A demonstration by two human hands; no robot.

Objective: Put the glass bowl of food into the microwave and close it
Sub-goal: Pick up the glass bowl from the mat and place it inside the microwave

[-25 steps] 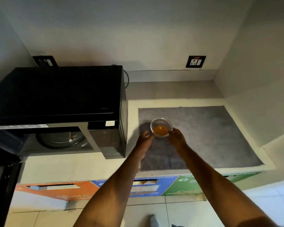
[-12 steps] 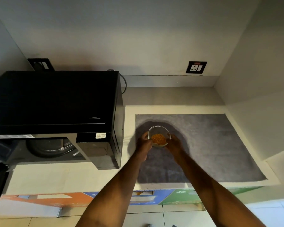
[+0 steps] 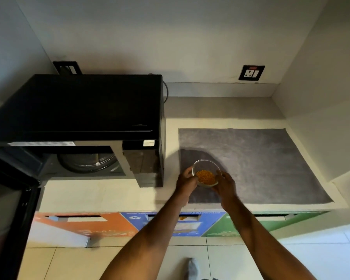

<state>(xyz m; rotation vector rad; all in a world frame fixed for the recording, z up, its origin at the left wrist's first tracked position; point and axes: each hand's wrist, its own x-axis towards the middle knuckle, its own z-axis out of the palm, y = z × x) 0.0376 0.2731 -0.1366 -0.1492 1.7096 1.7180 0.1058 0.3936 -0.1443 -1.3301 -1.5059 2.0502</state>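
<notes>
A small glass bowl point(image 3: 206, 172) with orange-yellow food in it hangs just above the grey mat point(image 3: 271, 158), near the mat's front left corner. My left hand point(image 3: 185, 181) grips its left side and my right hand point(image 3: 225, 184) grips its right side. To the left stands a black microwave point(image 3: 79, 106). Its door point(image 3: 8, 209) is swung open at the far left, and the round glass turntable point(image 3: 87, 161) shows inside the cavity. The bowl is to the right of the microwave's control panel point(image 3: 144, 162), apart from it.
The cream counter point(image 3: 101, 195) runs in front of the microwave. A wall socket point(image 3: 251, 72) sits at the back right, another behind the microwave point(image 3: 68, 67). Orange, blue and green bin flaps point(image 3: 170, 223) line the counter's front below. Walls close in on both sides.
Both hands have closed on the bowl and lifted it off the mat, bringing it slightly nearer to me. The view has shifted, showing more of the open microwave.
</notes>
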